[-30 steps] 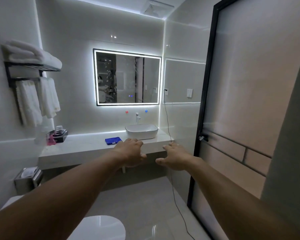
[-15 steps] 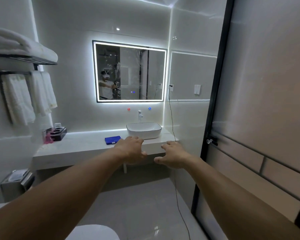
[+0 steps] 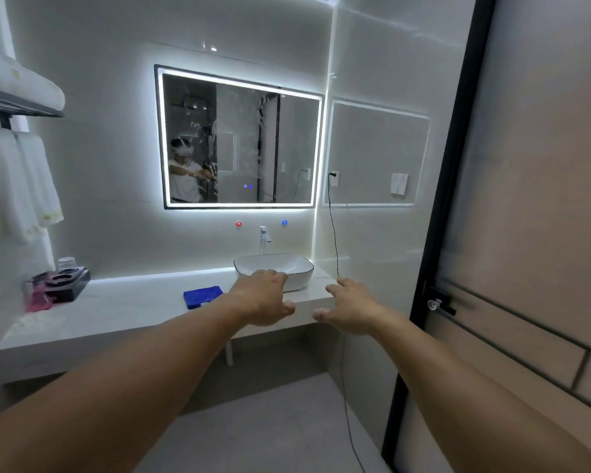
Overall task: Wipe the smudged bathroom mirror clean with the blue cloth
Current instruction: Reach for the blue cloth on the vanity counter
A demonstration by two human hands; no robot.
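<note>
Both hands reach out empty, palms down, fingers loosely spread, the left hand [image 3: 260, 297] nearer the folded blue cloth [image 3: 202, 295] than the right hand [image 3: 352, 308]. The cloth lies flat on the counter [image 3: 133, 302], left of the basin [image 3: 277, 264], long side running left-right; a full-palm grab likely suits the wide smudged mirror [image 3: 239, 138] above.

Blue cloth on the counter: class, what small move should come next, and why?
Probably reach the left hand to the blue cloth and grip it. The cloth lies untouched on the counter, left of that hand in view; the right hand holds nothing either, and the mirror shows smudges.
</note>
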